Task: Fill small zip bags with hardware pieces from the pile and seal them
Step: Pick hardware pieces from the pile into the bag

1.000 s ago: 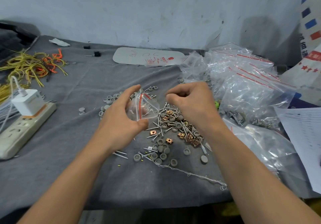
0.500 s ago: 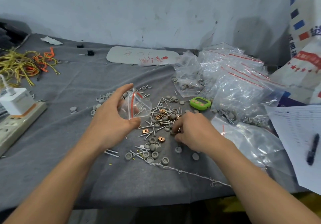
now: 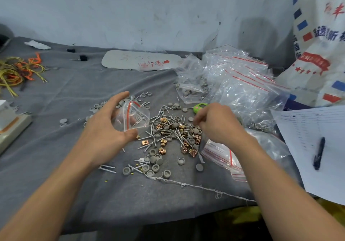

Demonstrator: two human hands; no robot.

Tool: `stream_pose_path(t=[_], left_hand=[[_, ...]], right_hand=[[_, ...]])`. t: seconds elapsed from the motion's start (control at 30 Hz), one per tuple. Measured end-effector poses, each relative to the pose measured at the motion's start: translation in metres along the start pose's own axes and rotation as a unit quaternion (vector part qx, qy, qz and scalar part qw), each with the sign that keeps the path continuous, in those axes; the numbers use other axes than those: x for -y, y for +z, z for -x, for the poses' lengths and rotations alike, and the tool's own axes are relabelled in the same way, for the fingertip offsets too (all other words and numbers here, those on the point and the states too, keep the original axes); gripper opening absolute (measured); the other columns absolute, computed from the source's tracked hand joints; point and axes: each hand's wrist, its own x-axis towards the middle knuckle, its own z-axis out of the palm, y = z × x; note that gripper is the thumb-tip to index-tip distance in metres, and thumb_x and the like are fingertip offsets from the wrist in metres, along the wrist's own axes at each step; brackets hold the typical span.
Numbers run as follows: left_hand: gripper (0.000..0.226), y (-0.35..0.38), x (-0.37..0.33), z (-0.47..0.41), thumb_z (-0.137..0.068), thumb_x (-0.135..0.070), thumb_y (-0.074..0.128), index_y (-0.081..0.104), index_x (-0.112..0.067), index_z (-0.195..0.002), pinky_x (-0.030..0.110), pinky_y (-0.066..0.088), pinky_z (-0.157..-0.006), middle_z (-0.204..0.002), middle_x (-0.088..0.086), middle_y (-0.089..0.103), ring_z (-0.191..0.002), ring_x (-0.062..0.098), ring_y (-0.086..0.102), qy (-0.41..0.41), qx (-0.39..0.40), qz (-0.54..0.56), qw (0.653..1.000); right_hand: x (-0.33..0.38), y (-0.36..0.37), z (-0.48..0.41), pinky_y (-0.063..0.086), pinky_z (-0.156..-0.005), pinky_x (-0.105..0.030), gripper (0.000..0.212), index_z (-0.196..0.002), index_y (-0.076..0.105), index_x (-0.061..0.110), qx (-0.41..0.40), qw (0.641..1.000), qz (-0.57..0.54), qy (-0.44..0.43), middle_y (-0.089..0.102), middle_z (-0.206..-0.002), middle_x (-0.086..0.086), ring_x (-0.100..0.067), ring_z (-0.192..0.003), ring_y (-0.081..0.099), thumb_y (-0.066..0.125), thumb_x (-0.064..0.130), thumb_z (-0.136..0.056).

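The small zip bag (image 3: 133, 116) in the left hand (image 3: 104, 132) is clear with a red strip across it and holds a few screws; the thumb pinches it from below and the fingers curve behind and over it. Beyond the right hand (image 3: 217, 126) is a heap of clear bags (image 3: 244, 87) with red strips, and some of those nearest the hand hold grey caps. A flat stack of empty bags (image 3: 222, 154) lies beside the right wrist. Everything sits on a wrinkled grey cloth (image 3: 74, 91) that covers a table against a scuffed pale wall (image 3: 130, 7). Outside the right forearm lies a sheet of paper (image 3: 302, 128) with a pen (image 3: 319, 153) on it, and a printed sack (image 3: 321, 44) stands past that. Far out from the left hand are yellow and orange wires (image 3: 16, 70) and a power strip (image 3: 13, 126). A white string (image 3: 196, 186) trails across the cloth between the forearms. The pile (image 3: 171, 134) of screws, grey caps and copper-coloured clips lies between the two hands, just right of the held bag. The right hand hovers over the pile's far right edge with its fingers curled down and tips drawn together; I cannot tell whether they pinch a piece.
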Motion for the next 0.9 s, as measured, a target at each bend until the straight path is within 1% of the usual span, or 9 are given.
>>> stream_pose_path(t=[0.1,0.17,0.27,0.33,0.5,0.6,0.67,0.77,0.9], left_hand=[[0.095,0.001,0.001,0.0,-0.071,-0.021,0.085,0.036,-0.058,-0.143,0.014,0.038,-0.08,-0.095,-0.06,0.049,-0.096,-0.032,0.047,0.0,0.003,-0.007,1.0],[0.096,0.003,0.0,0.001,-0.07,-0.021,0.086,0.035,-0.061,-0.142,0.021,0.04,-0.088,-0.102,-0.056,0.053,-0.103,-0.023,0.051,0.0,0.005,-0.012,1.0],[0.097,0.007,0.0,0.002,-0.07,-0.024,0.086,0.033,-0.064,-0.14,0.029,0.041,-0.093,-0.128,-0.022,0.063,-0.119,0.001,0.055,-0.002,0.012,-0.015,1.0],[0.097,0.008,0.001,0.002,-0.07,-0.024,0.086,0.032,-0.064,-0.141,0.029,0.04,-0.093,-0.129,-0.013,0.063,-0.121,0.005,0.054,0.002,0.017,-0.022,1.0],[0.098,0.009,-0.003,0.004,-0.07,-0.024,0.085,0.031,-0.062,-0.143,0.031,0.041,-0.096,-0.13,-0.008,0.064,-0.12,0.008,0.055,0.001,0.027,-0.033,0.999],[0.098,0.008,-0.005,0.005,-0.071,-0.025,0.084,0.03,-0.062,-0.144,0.037,0.043,-0.106,-0.123,-0.001,0.069,-0.122,0.015,0.059,-0.005,0.039,-0.036,0.999],[0.098,0.008,-0.006,0.005,-0.072,-0.025,0.084,0.029,-0.062,-0.144,0.039,0.042,-0.109,-0.122,0.001,0.07,-0.124,0.016,0.059,-0.007,0.045,-0.038,0.998],[0.098,0.007,-0.008,0.005,-0.072,-0.025,0.084,0.028,-0.063,-0.144,0.039,0.044,-0.107,-0.122,0.001,0.07,-0.123,0.017,0.059,-0.008,0.047,-0.039,0.998],[0.099,0.006,-0.007,0.004,-0.072,-0.024,0.084,0.028,-0.062,-0.144,0.037,0.044,-0.103,-0.13,-0.001,0.066,-0.124,0.016,0.058,-0.004,0.043,-0.041,0.998]], right_hand=[[-0.011,-0.005,0.005,0.05,-0.068,-0.025,0.033,-0.061,0.068,0.037,0.058,0.995,0.08,0.014,0.072,-0.077,0.011,-0.015,-0.079,0.065,0.072,0.01,-0.079],[-0.012,-0.003,0.009,0.057,-0.074,-0.029,0.026,-0.065,0.07,0.037,0.091,0.991,0.094,0.009,0.075,-0.081,0.011,-0.015,-0.083,0.068,0.077,0.016,-0.077],[-0.011,0.002,0.012,0.06,-0.083,-0.036,0.013,-0.08,0.075,0.034,0.093,0.992,0.085,0.007,0.076,-0.087,0.007,-0.017,-0.088,0.069,0.082,0.023,-0.076],[-0.011,0.007,0.012,0.058,-0.084,-0.035,0.016,-0.09,0.076,0.03,0.081,0.993,0.082,-0.005,0.077,-0.09,0.004,-0.02,-0.09,0.07,0.082,0.023,-0.077],[-0.007,0.018,0.012,0.053,-0.078,-0.03,0.017,-0.09,0.066,0.031,0.083,0.991,0.103,-0.033,0.073,-0.095,0.0,-0.024,-0.092,0.068,0.076,0.019,-0.082],[-0.002,0.023,0.015,0.056,-0.082,-0.036,0.02,-0.098,0.072,0.026,0.058,0.992,0.106,-0.047,0.074,-0.097,-0.005,-0.03,-0.095,0.068,0.067,0.011,-0.085],[0.0,0.024,0.016,0.056,-0.08,-0.035,0.019,-0.097,0.073,0.027,0.045,0.994,0.091,-0.046,0.075,-0.096,-0.006,-0.03,-0.094,0.068,0.067,0.012,-0.087],[-0.001,0.019,0.014,0.054,-0.076,-0.03,0.018,-0.082,0.069,0.032,0.029,0.997,0.054,-0.041,0.075,-0.088,0.002,-0.022,-0.086,0.068,0.068,0.016,-0.087],[-0.005,0.01,0.01,0.044,-0.059,-0.018,0.028,-0.07,0.068,0.032,0.024,0.998,-0.034,-0.042,0.067,-0.07,0.014,-0.008,-0.069,0.064,0.072,0.008,-0.085]])
